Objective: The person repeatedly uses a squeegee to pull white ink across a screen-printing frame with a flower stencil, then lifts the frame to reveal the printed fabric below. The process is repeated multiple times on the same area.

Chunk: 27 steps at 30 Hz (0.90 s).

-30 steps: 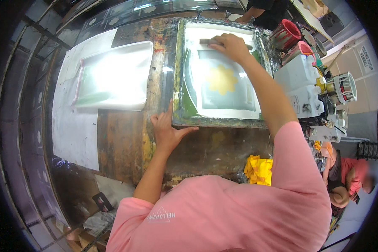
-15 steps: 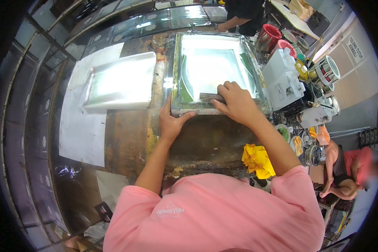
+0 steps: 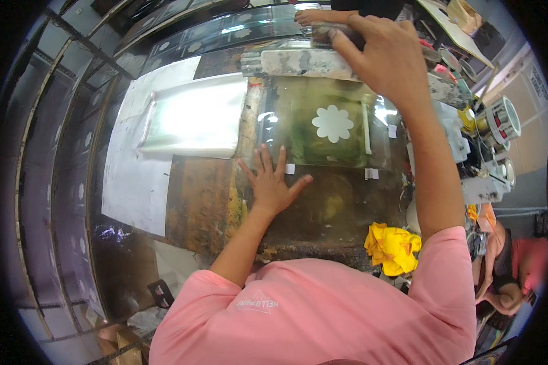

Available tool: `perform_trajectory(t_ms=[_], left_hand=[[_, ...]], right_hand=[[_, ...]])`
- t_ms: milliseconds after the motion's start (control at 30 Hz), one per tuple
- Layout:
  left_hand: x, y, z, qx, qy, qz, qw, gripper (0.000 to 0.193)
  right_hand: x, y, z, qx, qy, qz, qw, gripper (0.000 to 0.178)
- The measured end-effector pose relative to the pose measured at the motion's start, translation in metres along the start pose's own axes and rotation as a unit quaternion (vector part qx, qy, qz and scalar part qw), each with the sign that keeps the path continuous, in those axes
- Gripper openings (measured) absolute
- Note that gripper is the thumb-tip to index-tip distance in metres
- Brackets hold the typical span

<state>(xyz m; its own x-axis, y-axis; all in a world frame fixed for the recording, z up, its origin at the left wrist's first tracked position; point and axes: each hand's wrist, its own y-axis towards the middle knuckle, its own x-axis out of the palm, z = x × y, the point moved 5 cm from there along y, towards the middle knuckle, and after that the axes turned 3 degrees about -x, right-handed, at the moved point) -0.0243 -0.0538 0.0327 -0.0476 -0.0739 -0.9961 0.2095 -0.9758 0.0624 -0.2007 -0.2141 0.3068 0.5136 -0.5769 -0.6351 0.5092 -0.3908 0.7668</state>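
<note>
My left hand [image 3: 273, 185] lies open with spread fingers at the near left edge of a clear sheet [image 3: 273, 115]. On that sheet shows a white flower shape [image 3: 332, 124] over a greenish area. Tilted up at the far side of the sheet, a screen-printing frame [image 3: 310, 63] turns its worn grey edge toward me. My right hand [image 3: 396, 61] is raised at this frame, its fingers closed round the dark handle of a squeegee [image 3: 338, 35]. Whether it also grips the frame is hard to see.
Left of the sheet, a stack of shiny clear sheets [image 3: 195, 118] rests on white paper [image 3: 134, 188]. A crumpled yellow cloth [image 3: 393, 249] lies by the near right edge. Tins [image 3: 499, 118] and white jugs crowd the right. Another person's hand [image 3: 323, 17] shows beyond the frame.
The frame has swung up from lying flat, uncovering the sheet with the white flower. My right hand has moved up and away with the squeegee; my left hand has left the frame's corner.
</note>
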Motion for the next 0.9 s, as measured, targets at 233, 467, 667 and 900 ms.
perform_trajectory(t_ms=[233, 467, 667, 900], left_hand=[[-0.049, 0.057, 0.003, 0.049, -0.302, 0.112, 0.945, 0.098], [-0.073, 0.099, -0.074, -0.057, -0.355, 0.172, 0.917, 0.06], [-0.06, 0.132, -0.202, -0.089, -0.16, 0.204, 0.962, 0.061], [-0.022, 0.125, -0.244, -0.217, -0.024, 0.098, 0.971, 0.079]], right_hand=[[-0.009, 0.043, 0.012, 0.055, 0.057, -0.053, 0.995, 0.043], [-0.019, 0.048, -0.005, 0.057, 0.002, 0.002, 0.998, 0.041], [-0.017, 0.042, 0.0, 0.076, 0.019, -0.023, 0.997, 0.042], [0.001, 0.026, 0.015, 0.077, 0.014, -0.083, 0.993, 0.051]])
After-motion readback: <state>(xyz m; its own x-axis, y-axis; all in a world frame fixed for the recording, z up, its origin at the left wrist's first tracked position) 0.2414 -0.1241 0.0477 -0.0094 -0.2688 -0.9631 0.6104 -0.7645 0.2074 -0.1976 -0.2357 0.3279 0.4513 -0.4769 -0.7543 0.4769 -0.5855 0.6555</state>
